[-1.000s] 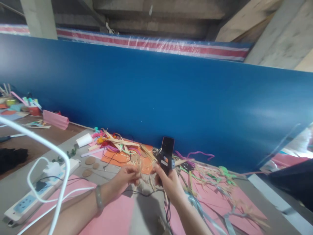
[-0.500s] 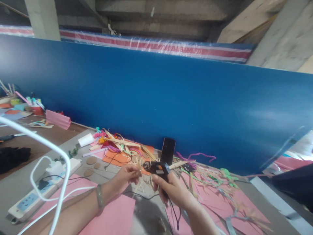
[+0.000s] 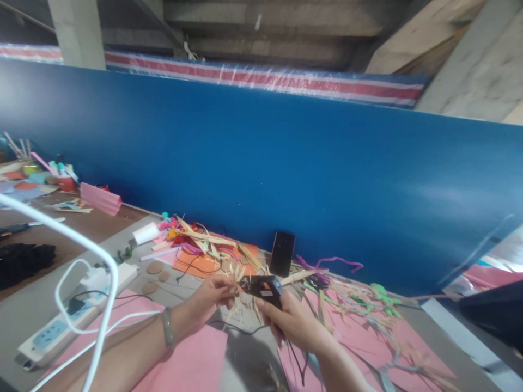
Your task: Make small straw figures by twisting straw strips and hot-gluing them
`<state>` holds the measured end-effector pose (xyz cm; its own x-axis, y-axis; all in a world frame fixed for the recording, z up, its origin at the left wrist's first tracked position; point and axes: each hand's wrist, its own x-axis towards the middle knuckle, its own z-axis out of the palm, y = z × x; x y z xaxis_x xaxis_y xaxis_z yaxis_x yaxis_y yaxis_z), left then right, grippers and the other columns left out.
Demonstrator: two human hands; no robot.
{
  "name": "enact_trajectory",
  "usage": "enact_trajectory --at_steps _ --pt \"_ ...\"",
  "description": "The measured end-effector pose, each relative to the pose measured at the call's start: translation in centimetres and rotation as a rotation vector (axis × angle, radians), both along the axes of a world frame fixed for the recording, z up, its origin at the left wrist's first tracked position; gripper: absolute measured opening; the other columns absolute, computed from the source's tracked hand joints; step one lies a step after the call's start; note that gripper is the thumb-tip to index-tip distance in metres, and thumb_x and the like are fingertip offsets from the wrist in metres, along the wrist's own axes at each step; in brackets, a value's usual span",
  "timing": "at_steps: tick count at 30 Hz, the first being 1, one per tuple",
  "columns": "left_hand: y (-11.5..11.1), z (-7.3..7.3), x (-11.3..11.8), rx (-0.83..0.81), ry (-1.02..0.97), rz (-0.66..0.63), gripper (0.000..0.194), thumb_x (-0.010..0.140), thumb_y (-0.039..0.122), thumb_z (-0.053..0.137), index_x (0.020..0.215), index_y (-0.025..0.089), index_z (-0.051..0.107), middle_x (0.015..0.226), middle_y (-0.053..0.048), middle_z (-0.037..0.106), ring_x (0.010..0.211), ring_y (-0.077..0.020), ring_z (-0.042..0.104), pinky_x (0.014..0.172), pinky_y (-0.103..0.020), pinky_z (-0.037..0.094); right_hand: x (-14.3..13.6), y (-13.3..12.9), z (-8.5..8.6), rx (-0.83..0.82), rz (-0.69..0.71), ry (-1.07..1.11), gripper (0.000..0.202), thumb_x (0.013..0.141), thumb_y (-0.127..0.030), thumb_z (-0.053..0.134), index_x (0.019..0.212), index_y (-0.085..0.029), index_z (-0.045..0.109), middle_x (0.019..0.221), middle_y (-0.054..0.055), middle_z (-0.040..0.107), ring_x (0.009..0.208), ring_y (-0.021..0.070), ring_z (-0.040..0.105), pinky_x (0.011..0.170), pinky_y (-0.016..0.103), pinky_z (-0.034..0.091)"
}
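Observation:
My right hand is wrapped around a black glue gun whose cord hangs below the grip. Its front end points left, against a tuft of pale straw-like strips. My left hand pinches that tuft at its lower end, fingertips partly hidden. Loose pale shreds lie on the table under both hands. Behind the glue gun, a dark phone leans upright on the blue partition.
A power strip with white cables stands at left, and a thick white tube curves across the near left. Pink sheets, an orange sheet with craft scraps, a white cup and green-topped twigs lie around. A blue partition closes the back.
The glue gun has tilted slightly, its body now lying more level beside the tuft. My left hand keeps its pinch. The whole view has shifted a little.

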<state>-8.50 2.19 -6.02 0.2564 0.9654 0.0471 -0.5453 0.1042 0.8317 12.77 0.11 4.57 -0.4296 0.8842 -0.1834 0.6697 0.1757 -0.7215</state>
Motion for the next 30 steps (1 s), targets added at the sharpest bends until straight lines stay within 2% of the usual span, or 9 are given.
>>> enact_trajectory --at_steps 10,21,30 --pt "0.05 0.0 0.05 -0.006 0.001 0.015 0.033 0.06 0.035 0.089 0.064 0.012 0.065 0.065 -0.001 0.063 0.048 -0.0074 0.055 0.048 -0.019 0.038 0.28 -0.04 -0.23 0.04 0.013 -0.025 0.05 0.09 -0.06 0.049 0.062 -0.018 0.055 0.044 -0.001 0.057 0.039 0.0102 0.053 0.042 0.019 0.039" --pt "0.08 -0.24 0.08 0.019 0.032 0.012 0.033 0.06 0.039 0.089 0.065 0.012 0.07 0.063 -0.002 0.066 0.047 -0.0082 0.055 0.047 -0.02 0.039 -0.4 -0.45 0.61 0.052 0.006 -0.046 0.046 0.091 -0.054 0.049 0.061 -0.019 0.052 0.044 -0.002 0.055 0.039 0.0107 0.053 0.044 0.02 0.04" --pt "-0.42 0.69 0.11 0.011 0.091 0.022 0.037 0.059 0.044 0.088 0.065 0.011 0.072 0.05 0.0 0.059 0.043 -0.0075 0.051 0.045 -0.019 0.036 -0.13 -0.37 0.46 0.046 0.016 -0.07 0.049 0.091 -0.057 0.047 0.06 -0.019 0.053 0.043 -0.001 0.056 0.04 0.0124 0.055 0.045 0.021 0.041"
